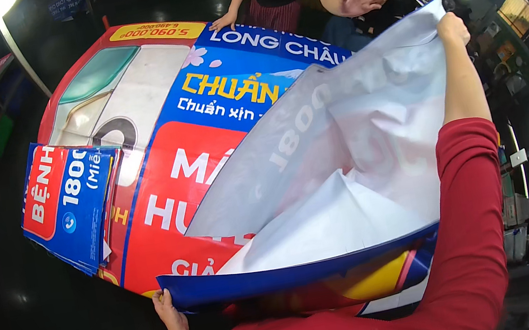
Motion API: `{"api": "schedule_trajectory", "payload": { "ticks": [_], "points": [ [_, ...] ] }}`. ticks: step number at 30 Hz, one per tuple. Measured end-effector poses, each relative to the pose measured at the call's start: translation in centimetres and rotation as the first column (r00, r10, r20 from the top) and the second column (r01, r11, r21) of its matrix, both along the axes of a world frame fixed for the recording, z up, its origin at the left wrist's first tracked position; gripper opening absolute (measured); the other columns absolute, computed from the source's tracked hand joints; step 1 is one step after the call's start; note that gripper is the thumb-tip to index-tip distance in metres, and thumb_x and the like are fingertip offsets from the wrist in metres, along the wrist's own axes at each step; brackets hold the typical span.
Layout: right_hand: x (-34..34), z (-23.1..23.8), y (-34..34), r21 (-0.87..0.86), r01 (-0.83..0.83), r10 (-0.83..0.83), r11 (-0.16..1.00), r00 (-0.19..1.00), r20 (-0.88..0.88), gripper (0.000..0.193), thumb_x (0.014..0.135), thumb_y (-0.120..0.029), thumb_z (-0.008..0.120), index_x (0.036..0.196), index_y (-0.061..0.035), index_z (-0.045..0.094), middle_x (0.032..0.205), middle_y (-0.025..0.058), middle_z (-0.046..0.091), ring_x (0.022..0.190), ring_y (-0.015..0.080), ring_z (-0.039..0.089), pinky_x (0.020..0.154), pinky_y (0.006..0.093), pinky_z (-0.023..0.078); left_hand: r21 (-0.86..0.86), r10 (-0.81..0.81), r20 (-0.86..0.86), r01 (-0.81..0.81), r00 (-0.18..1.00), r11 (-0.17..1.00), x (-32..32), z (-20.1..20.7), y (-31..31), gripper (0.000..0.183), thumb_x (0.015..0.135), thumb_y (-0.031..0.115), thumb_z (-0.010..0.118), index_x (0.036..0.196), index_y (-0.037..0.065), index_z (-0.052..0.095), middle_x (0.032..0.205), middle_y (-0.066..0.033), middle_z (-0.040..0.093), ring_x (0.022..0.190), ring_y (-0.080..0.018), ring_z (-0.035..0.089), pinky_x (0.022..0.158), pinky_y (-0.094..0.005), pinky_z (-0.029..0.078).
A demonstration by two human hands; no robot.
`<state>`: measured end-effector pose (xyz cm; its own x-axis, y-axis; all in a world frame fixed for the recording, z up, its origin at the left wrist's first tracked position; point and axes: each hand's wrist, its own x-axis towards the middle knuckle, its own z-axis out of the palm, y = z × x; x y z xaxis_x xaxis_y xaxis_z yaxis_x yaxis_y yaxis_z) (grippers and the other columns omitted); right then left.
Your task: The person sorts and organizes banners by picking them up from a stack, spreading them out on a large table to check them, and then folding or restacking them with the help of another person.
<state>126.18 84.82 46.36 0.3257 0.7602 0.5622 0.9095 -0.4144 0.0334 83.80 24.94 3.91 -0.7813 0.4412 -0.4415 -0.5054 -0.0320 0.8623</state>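
The person's left hand (167, 312) grips the near left corner of a large printed banner (209, 167), fingers closed around its dark blue edge low in the picture, close to the body. The right hand (452, 28) is raised far out on the right at the end of a red sleeve (473, 200), and it pinches the far corner of the same banner, lifting that part up and over so that the plain pale grey back side (346, 151) faces the camera; lettering shows faintly through it in reverse. The lifted part bends in a broad fold, with creases running toward the near edge, and the dark blue border curves between the two hands. The rest of the banner lies flat on a table, face up, with red and blue panels, white and yellow lettering, a small pink flower mark and a picture of a grey and white machine toward the far left. On the banner's left edge lies a stack of folded banners (68, 201), blue with a red panel, tilted and hanging a little over the side. At the far end another person stands in a black top and a striped skirt; one of their hands (225, 20) rests flat on the far edge of the banner, and the other hand (361, 0) is held open in the air, apart from it. Around the table the floor (47, 327) is dark and shiny, with lamps glaring at the upper left and along the right rim.
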Motion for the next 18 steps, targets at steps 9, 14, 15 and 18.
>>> {"api": "schedule_trajectory", "payload": {
  "ticks": [9, 14, 15, 18],
  "points": [
    [-5.1, -5.8, 5.7, 0.002, -0.084, 0.083, 0.996, 0.987, -0.137, 0.032, 0.082, -0.018, 0.048, 0.109, -0.002, 0.053, 0.111, 0.0149, 0.057, 0.102, 0.0291, 0.056, 0.083, 0.0371, 0.046, 0.213, -0.192, 0.05, 0.178, 0.98, 0.961, -1.0, 3.0, 0.5, 0.03, 0.084, 0.015, 0.057, 0.108, 0.004, 0.043, 0.096, -0.0055, 0.055, 0.089, -0.0143, 0.056, 0.08, -0.0268, 0.045],
    [-7.0, -6.7, 5.8, -0.032, -0.184, 0.17, 0.982, 0.951, -0.258, 0.038, 0.079, -0.021, 0.052, 0.113, -0.0038, 0.05, 0.113, 0.0161, 0.056, 0.105, 0.0299, 0.054, 0.087, 0.0389, 0.043, 0.248, -0.436, 0.165, 0.39, 0.885, 0.887, -0.5, 3.8, -0.2, 0.046, 0.074, 0.016, 0.069, 0.112, 0.006, 0.045, 0.103, -0.0047, 0.054, 0.098, -0.0183, 0.052, 0.089, -0.034, 0.041],
    [-7.5, -6.5, 5.6, -0.036, -0.218, 0.202, 0.975, 0.944, -0.26, 0.04, 0.079, -0.023, 0.054, 0.114, -0.0051, 0.049, 0.113, 0.0163, 0.055, 0.106, 0.0302, 0.053, 0.088, 0.0393, 0.043, 0.248, -0.436, 0.159, 0.392, 0.886, 0.886, -0.7, 4.0, -0.3, 0.046, 0.074, 0.016, 0.069, 0.112, 0.006, 0.045, 0.103, -0.0047, 0.054, 0.098, -0.0183, 0.052, 0.089, -0.034, 0.041],
    [-8.1, -5.1, 5.3, -0.085, -0.305, 0.273, 0.949, 0.923, -0.27, 0.047, 0.075, -0.028, 0.061, 0.116, -0.0081, 0.048, 0.114, 0.0166, 0.054, 0.107, 0.0307, 0.052, 0.089, 0.0399, 0.042, 0.239, -0.478, 0.142, 0.439, 0.867, 0.866, -1.3, 4.4, -0.9, 0.038, 0.077, 0.013, 0.066, 0.11, 0.006, 0.048, 0.103, -0.0038, 0.054, 0.099, -0.0173, 0.052, 0.09, -0.0333, 0.039]
  ]
}}
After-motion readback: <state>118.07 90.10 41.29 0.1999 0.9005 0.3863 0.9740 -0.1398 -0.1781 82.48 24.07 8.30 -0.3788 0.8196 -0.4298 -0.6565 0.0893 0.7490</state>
